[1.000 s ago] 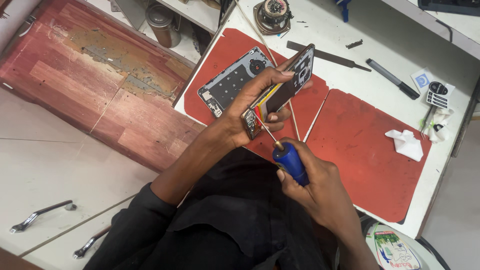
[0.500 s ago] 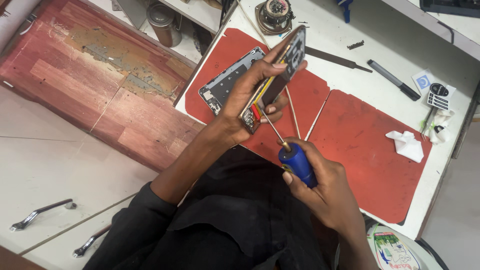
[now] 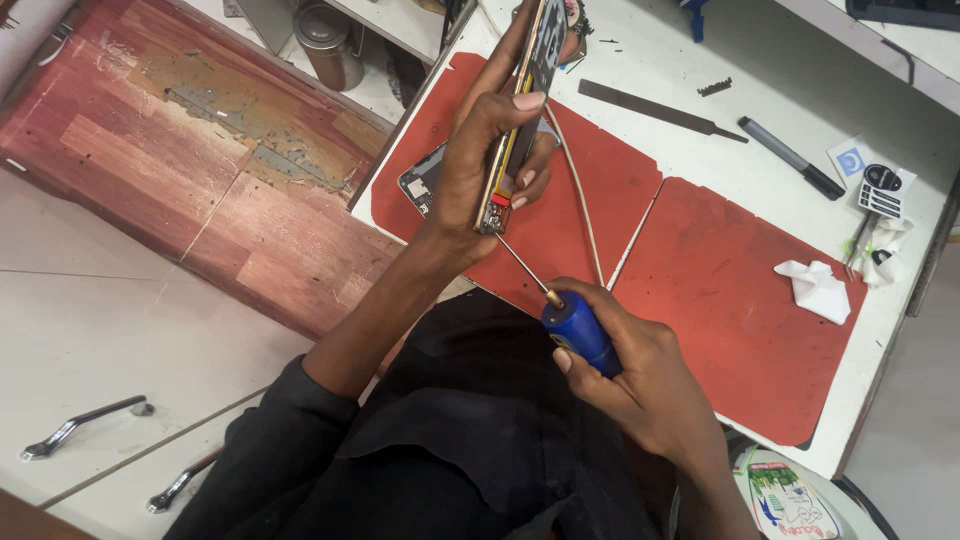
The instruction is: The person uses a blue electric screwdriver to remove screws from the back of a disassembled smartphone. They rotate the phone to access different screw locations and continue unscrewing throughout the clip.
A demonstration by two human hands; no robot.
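My left hand (image 3: 478, 160) grips an opened phone body (image 3: 520, 110), held on edge above the red mat (image 3: 600, 190). My right hand (image 3: 640, 380) holds a blue-handled screwdriver (image 3: 578, 330); its thin shaft points up-left and its tip meets the lower end of the phone. A grey phone back panel (image 3: 425, 180) lies on the mat, mostly hidden behind my left hand.
A second red mat (image 3: 740, 300) lies to the right with a crumpled white tissue (image 3: 815, 290). A flat metal tool (image 3: 660, 108), a dark pen (image 3: 790, 158) and stickers (image 3: 870, 180) rest on the white table. A metal can (image 3: 330, 40) stands beyond the table's left edge.
My left hand has turned the phone further on edge and raised it. The screwdriver tip has moved up against the phone's lower end.
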